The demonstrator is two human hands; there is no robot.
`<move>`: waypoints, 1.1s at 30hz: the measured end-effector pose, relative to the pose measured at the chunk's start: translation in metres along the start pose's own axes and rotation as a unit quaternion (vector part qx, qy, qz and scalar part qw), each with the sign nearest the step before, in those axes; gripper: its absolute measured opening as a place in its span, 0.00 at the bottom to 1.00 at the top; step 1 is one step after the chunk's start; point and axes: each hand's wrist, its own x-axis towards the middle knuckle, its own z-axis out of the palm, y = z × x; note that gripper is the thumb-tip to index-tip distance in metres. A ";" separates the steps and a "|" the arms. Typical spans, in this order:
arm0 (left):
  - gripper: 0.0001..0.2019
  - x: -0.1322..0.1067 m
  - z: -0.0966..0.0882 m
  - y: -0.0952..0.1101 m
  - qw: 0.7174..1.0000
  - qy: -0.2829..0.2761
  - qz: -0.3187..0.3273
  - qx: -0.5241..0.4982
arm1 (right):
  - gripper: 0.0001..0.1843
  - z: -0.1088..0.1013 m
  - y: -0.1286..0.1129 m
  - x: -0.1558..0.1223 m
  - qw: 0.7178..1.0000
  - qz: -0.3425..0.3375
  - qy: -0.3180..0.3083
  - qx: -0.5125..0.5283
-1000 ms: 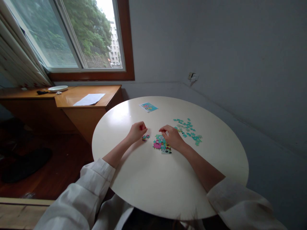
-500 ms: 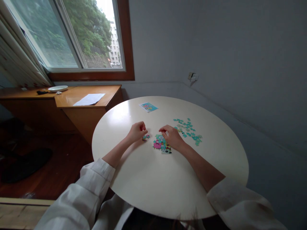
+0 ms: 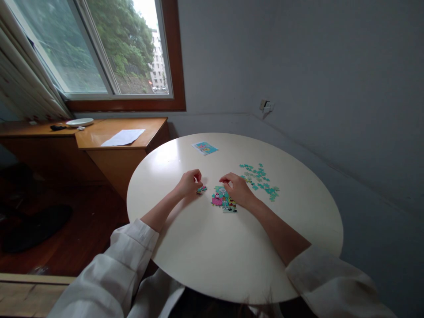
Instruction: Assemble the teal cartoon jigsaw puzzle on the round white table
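Over a small pile of puzzle pieces (image 3: 202,190), pink and teal, my left hand (image 3: 190,182) hovers with its fingers curled into a pinch. Whatever may be between those fingertips is too small to make out. A partly joined jigsaw puzzle (image 3: 222,199) with cartoon figures lies flat on the table, right of that pile. My right hand (image 3: 239,187) is at the puzzle's upper right edge, covering part of it. Its thumb and bent fingers are close together, and I cannot see what they hold, if anything.
Loose teal puzzle pieces (image 3: 261,179) are spread to the right on the round white table (image 3: 212,251). A picture card (image 3: 205,148) lies near its far edge. Behind, left, a wooden desk (image 3: 122,152) carries a paper sheet (image 3: 123,137) and a white plate (image 3: 80,122).
The fingers of my left hand have shifted slightly, the tips drawing back and down over the small pile. My right hand and the joined puzzle look unmoved.
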 end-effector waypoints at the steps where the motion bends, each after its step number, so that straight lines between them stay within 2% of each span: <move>1: 0.05 0.000 0.000 0.000 1.000 -0.002 -0.002 0.003 | 0.12 0.000 0.000 0.000 1.000 0.001 0.000 0.000; 25: 0.05 0.001 -0.002 0.000 1.000 -0.010 0.014 0.015 | 0.11 -0.001 -0.002 -0.001 1.000 0.010 -0.007 0.005; 33: 0.05 -0.001 -0.005 0.006 0.999 -0.005 0.017 0.029 | 0.12 -0.002 -0.003 0.000 1.000 0.009 -0.008 0.005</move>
